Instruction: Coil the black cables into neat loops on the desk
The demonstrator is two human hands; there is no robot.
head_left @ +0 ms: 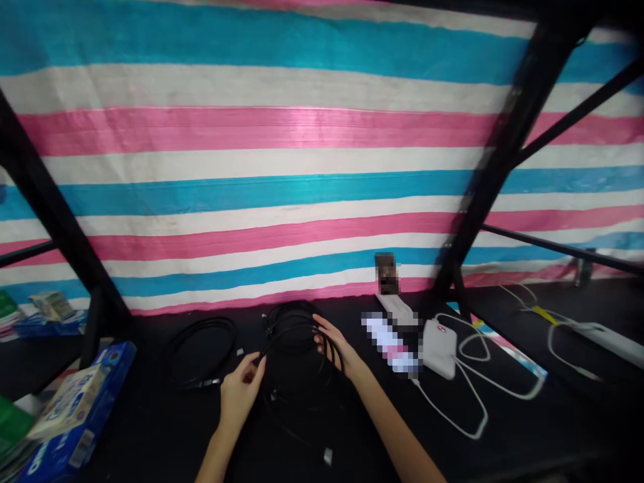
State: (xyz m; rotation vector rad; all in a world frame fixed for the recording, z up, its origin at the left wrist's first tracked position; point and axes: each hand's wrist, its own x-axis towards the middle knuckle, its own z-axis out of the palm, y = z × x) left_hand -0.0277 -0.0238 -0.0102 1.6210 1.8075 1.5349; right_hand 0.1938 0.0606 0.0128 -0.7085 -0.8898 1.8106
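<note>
Both my hands work on a coil of black cable (294, 329) lying on a black table (151, 429) in front of a striped pink, blue and white tarp. My left hand (240, 392) pinches a strand of that cable at its lower left. My right hand (336, 345) has its fingers curled through the right side of the loops. A loose end with a pale connector (327, 457) trails toward me between my forearms.
A second black cable coil (204, 352) lies to the left. A white power bank (439, 347) with looping white cables sits to the right. A white power strip (611, 342) lies far right. Blue boxes (70, 409) are stacked at left. Black frame bars (496, 168) cross the view.
</note>
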